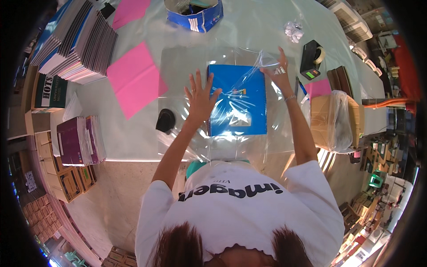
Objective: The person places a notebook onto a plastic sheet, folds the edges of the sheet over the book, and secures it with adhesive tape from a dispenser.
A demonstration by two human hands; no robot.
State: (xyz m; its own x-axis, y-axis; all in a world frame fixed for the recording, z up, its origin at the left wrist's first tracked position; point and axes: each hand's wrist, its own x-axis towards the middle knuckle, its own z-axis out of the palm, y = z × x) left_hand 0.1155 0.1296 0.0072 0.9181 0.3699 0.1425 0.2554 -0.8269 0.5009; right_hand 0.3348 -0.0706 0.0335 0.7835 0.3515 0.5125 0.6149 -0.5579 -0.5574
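A blue spiral-bound notebook [235, 107] lies on the table under shiny clear plastic film [187, 144], which spreads past its sides. My left hand [201, 99] rests flat across the notebook's left edge, fingers spread, with the film beneath it. At the notebook's upper right corner, my right hand [279, 76] has a raised fold of the film between thumb and fingers. Creases run from that fold down across the cover. A black rounded object [165, 120] sits left of my left forearm.
Stacked notebooks [84, 49] and pink sheets [135, 80] lie left; purple books [73, 140] sit at the left edge. A blue box [195, 20] is at the far side. Rightward are a tape dispenser [310, 60], a pen [302, 86], crumpled plastic [293, 31] and a plastic-lined carton [324, 120].
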